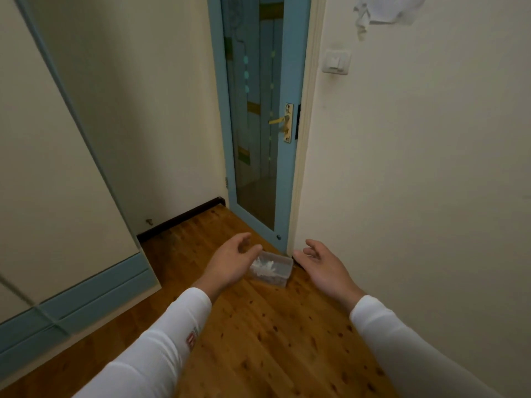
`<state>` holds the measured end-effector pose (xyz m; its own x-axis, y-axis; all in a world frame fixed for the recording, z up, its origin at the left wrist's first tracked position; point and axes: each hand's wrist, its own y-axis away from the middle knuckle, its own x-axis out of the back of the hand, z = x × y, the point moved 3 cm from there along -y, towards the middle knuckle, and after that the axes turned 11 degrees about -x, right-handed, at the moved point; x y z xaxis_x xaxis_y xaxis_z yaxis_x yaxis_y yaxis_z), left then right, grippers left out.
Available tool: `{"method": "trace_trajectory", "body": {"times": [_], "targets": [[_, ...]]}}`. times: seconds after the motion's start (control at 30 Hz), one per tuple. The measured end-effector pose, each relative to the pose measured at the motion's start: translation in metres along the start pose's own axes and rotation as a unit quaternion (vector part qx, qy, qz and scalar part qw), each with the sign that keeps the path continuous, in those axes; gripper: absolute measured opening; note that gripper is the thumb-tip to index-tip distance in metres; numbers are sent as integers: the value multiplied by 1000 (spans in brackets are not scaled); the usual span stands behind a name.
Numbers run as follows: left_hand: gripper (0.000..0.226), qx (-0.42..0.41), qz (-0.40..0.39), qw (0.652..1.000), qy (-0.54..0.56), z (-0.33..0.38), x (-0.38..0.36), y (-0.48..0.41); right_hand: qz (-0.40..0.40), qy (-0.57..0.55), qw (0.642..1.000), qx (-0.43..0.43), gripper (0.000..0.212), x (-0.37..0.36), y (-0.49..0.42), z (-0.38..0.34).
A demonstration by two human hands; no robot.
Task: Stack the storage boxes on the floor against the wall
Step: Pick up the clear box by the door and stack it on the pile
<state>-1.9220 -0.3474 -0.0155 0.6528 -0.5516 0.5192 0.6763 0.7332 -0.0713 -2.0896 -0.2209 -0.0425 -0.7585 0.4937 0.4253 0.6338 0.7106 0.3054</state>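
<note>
A small clear plastic storage box [273,270] sits on the wooden floor [258,340], at the foot of the right wall beside the door frame. Something white and crumpled shows through its lid. My left hand [232,261] hovers over the box's left end, fingers loosely spread, holding nothing. My right hand [321,264] is just right of the box, palm turned inward and fingers relaxed, close to the wall's base. I cannot tell whether either hand touches the box.
A blue-framed glass door [258,124] with a brass handle stands shut straight ahead. A cream and blue wardrobe [57,225] fills the left side. The cream wall [416,168] on the right carries a light switch [336,62].
</note>
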Motion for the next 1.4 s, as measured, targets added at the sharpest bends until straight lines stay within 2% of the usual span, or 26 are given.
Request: {"method": "trace_trajectory", "body": {"times": [0.53, 0.67, 0.83, 1.03, 1.4], "targets": [[55, 15, -37, 999, 13, -64, 16, -214, 24, 25, 999, -21, 71, -25, -229, -49], [54, 33, -19, 999, -5, -80, 21, -291, 4, 16, 1000, -12, 70, -21, -310, -74], [54, 65, -19, 998, 0, -103, 23, -354, -20, 57, 998, -4, 66, -23, -385, -88], [53, 102, -38, 994, 6, -138, 17, -410, -47, 59, 996, -41, 63, -31, -445, -88], [46, 120, -113, 984, 60, -229, 8, -520, 3, 72, 984, -162, 66, -73, -529, -73]]}}
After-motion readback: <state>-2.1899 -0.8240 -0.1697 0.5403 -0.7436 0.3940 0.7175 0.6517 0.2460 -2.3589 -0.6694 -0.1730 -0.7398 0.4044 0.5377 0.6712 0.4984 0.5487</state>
